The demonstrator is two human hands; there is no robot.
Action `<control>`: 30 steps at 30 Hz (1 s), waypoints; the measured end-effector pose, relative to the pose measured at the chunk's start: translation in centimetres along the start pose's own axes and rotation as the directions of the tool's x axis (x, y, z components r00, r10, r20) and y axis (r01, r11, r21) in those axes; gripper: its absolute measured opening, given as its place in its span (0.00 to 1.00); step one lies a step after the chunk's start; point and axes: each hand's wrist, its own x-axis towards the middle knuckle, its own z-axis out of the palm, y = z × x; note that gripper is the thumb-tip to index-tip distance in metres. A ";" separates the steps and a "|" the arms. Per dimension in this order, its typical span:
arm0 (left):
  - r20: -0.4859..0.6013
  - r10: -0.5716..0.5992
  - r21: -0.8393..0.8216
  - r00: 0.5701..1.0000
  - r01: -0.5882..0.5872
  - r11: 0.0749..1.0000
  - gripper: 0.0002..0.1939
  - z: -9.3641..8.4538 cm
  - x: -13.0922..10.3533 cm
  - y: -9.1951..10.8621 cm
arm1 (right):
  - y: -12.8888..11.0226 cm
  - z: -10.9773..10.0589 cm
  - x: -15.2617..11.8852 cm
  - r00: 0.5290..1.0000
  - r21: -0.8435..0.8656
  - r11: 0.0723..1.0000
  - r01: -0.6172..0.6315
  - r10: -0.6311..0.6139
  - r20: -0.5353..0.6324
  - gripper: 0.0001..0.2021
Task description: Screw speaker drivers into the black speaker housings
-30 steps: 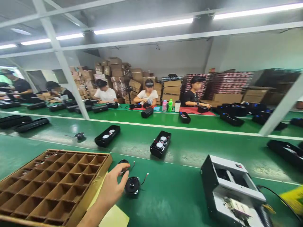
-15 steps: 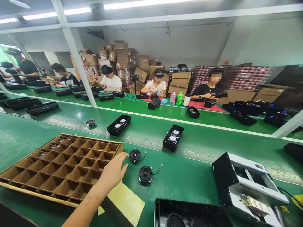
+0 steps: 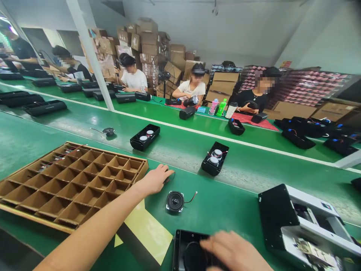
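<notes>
My left hand [image 3: 156, 178] reaches over the green surface, just right of the divided cardboard tray [image 3: 134, 184]. Its fingers curl down over a speaker, of which only a dark edge shows under them. Nearer to me lies a round black speaker [image 3: 175, 201] with a short wire, face up and untouched. At the bottom edge my right hand [image 3: 229, 248], blurred by motion, is over a black housing [image 3: 182, 235] with a round opening; its fingers are too smeared to read. Yellow paper [image 3: 152, 233] lies between tray and housing.
A black and white machine [image 3: 278, 218] stands at the right. Beyond are two black cases with white-backed speakers [image 3: 145, 137] [image 3: 215, 159] and a loose speaker [image 3: 108, 131]. Several people work across the line, with bottles [image 3: 221, 107], black housings and stacked boxes [image 3: 149, 41] around them.
My left hand has moved right and covered the farther speaker. My right hand has come into view over the black housing. The camera view has tilted down and shifted.
</notes>
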 end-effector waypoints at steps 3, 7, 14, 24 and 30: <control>-0.111 -0.104 -0.221 0.988 0.078 0.972 0.22 -0.3 -1.1 0.0 | -0.3 -2.8 7.0 0.981 -0.035 0.983 -0.178 0.180 0.072 0.16; -0.188 -0.332 -0.578 0.924 0.169 0.798 0.20 -0.2 -3.8 0.4 | -1.3 -1.2 15.5 0.956 -0.146 0.976 -0.164 0.193 0.219 0.31; -0.078 -0.559 -0.886 0.826 0.200 0.418 0.25 0.2 -7.3 1.0 | -0.2 1.6 19.4 0.937 -0.021 0.985 -0.172 0.170 0.304 0.19; 0.206 -0.405 -0.710 0.891 0.421 0.564 0.30 1.9 -5.5 3.8 | 10.8 -4.0 9.1 0.941 0.739 0.620 -0.262 0.333 0.055 0.23; 0.341 -0.211 -0.398 0.916 0.344 0.850 0.31 3.1 -2.7 4.7 | 13.0 -1.8 5.0 0.818 0.852 0.477 -0.217 0.565 -0.108 0.22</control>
